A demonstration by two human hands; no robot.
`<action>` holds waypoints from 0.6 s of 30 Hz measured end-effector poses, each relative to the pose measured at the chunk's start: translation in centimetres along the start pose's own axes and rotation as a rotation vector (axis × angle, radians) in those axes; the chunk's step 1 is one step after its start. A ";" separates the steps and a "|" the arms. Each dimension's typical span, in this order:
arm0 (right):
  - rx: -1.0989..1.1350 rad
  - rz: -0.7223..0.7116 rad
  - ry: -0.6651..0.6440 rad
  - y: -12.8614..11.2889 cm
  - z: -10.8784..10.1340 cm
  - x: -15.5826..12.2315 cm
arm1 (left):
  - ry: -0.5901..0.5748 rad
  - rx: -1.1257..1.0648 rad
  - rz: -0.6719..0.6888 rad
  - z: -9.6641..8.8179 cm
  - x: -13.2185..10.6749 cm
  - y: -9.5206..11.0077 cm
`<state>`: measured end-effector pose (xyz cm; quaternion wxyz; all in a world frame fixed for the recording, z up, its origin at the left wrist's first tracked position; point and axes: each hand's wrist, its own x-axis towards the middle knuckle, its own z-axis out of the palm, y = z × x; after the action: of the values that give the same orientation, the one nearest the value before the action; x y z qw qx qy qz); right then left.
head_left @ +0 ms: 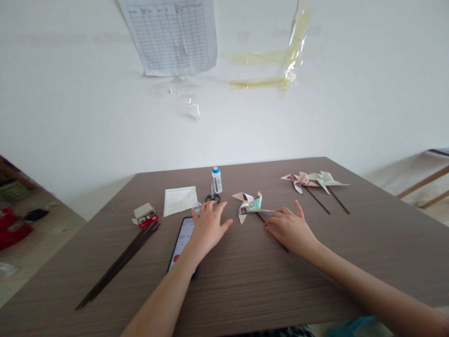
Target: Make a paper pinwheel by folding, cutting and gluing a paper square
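Resting open and empty, the left hand [209, 229] lies just left of a paper pinwheel [249, 207], while the right hand [291, 228] half-curls over its thin stick [261, 217], hold unclear. The light paper looks easily crushed; take the stiff stick, below the blades.

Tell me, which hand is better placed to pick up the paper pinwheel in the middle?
Probably your right. The right hand lies over the thin dark stick of the folded pastel paper pinwheel, its fingertips close to a blade. The left hand is near too, but on the pinwheel's other side, away from the stick.
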<state>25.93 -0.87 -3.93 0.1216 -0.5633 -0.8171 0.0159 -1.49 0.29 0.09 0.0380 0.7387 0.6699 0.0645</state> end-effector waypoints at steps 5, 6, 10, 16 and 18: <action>-0.033 0.214 -0.058 1.9 0.1 0.4 | 0.012 0.003 0.003 0.3 0.0 0.0; -0.027 0.235 -0.074 2.1 0.0 0.5 | 0.011 0.004 0.002 0.3 0.1 0.0; 0.007 0.285 -0.099 2.2 -0.3 1.2 | 0.013 0.010 0.013 0.4 0.1 0.0; 0.043 0.358 -0.050 2.6 0.3 2.4 | 0.020 -0.003 0.021 0.6 0.0 -0.1; 0.073 0.369 -0.027 3.1 0.7 2.6 | 0.029 -0.002 0.024 0.5 0.0 -0.2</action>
<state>27.77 2.79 -4.62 0.1259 -0.6987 -0.7002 0.0753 -1.60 0.35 -0.47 0.0281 0.7454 0.6616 0.0765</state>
